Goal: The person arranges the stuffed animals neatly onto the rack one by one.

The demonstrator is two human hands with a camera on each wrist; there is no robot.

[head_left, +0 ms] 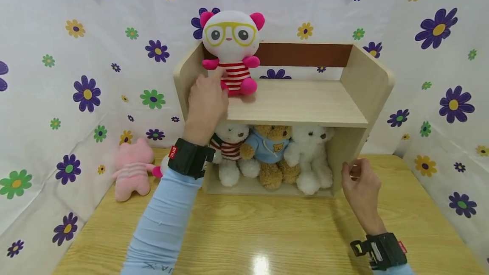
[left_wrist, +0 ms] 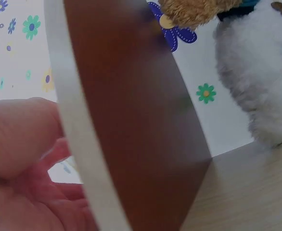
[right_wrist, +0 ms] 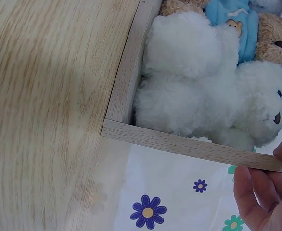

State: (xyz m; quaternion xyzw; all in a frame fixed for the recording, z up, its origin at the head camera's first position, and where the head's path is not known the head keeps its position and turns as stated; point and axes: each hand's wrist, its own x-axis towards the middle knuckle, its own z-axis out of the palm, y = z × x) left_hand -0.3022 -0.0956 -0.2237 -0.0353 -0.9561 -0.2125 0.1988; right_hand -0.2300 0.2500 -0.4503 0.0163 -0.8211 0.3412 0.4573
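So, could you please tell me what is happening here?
A person's left hand touches a plush bear with yellow glasses, which appears to rest on the upper shelf. The right hand pinches the front edge of the right side panel. Three teddy bears sit on the lower shelf. A pink plush toy is on the table, at the left.

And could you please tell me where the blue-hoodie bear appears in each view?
Head: bear, just below and right of centre.
Left wrist: top, right of centre; only brown fur, probably its own.
Right wrist: top right, blue hoodie showing.
Shared landmark: the shelf.
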